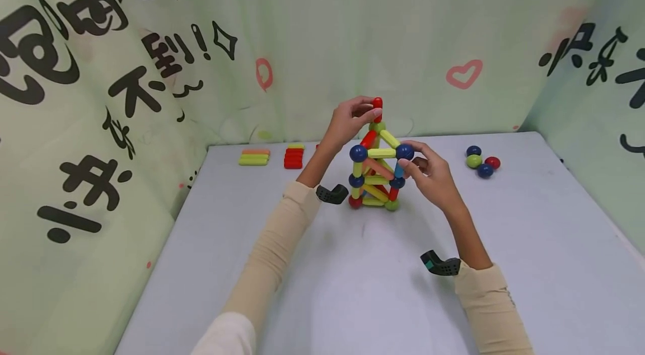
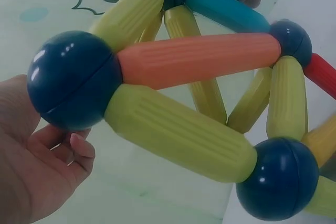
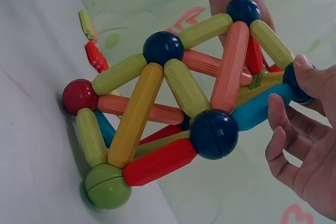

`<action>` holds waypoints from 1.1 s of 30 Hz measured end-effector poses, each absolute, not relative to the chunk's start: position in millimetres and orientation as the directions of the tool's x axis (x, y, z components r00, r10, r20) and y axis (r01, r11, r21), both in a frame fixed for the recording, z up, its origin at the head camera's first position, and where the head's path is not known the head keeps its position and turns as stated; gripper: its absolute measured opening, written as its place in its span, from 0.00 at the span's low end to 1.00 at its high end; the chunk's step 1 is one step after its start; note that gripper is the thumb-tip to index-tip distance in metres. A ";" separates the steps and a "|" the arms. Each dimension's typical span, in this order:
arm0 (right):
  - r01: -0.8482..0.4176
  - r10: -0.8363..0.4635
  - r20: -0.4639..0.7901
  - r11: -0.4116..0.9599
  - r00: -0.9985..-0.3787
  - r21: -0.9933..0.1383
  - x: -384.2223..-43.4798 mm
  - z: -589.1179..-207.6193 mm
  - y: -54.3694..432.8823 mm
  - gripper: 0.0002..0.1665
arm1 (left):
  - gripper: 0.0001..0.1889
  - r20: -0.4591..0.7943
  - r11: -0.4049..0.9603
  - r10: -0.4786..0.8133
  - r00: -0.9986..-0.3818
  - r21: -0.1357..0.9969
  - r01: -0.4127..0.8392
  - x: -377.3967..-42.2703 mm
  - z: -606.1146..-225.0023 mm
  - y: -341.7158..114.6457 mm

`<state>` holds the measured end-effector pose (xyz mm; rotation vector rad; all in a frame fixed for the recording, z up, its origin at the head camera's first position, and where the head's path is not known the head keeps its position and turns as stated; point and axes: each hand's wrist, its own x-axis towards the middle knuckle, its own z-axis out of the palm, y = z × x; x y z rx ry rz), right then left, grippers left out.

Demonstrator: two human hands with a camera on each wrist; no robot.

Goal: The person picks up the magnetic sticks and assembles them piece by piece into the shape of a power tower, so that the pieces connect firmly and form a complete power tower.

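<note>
A tower of coloured rods and balls [image 1: 380, 180] stands on the table, with a green ball [image 1: 375, 126] at its peak. My left hand [image 1: 349, 122] pinches an upright red rod [image 1: 377, 102] right above that ball. With thumb and fingertips, my right hand [image 1: 432, 177] holds the dark blue ball [image 1: 405, 152] at the tower's upper right corner, beside a blue rod [image 3: 262, 107]. In the left wrist view, a dark blue ball [image 2: 73, 80] hides part of the left hand [image 2: 50, 174]. A coral rod [image 2: 199, 59] slants across one side of the tower.
Green and orange rods [image 1: 254, 158] lie at the back left of the table [image 1: 332, 288], next to a stack of red rods [image 1: 293, 159]. Several loose balls [image 1: 485, 171] sit at the right. A printed curtain [image 1: 353, 36] hangs behind the table.
</note>
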<state>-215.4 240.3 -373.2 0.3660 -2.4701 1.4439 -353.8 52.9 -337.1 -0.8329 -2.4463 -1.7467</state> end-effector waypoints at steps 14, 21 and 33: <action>-0.368 -0.096 0.369 0.473 -0.925 -0.801 -228.7 -392.6 252.3 0.28 | 0.20 0.361 0.320 0.367 -0.858 0.817 0.480 -360.8 -348.2 44.2; -0.350 -0.085 0.353 0.466 -0.932 -0.812 -228.1 -391.5 252.2 0.28 | 0.12 0.230 0.626 0.283 -0.931 0.692 0.361 -378.1 -403.8 14.7; -0.319 -0.073 0.326 0.486 -0.942 -0.814 -226.1 -390.7 250.6 0.28 | 0.18 0.194 0.946 0.282 -0.940 0.105 0.306 -378.9 -480.5 -9.1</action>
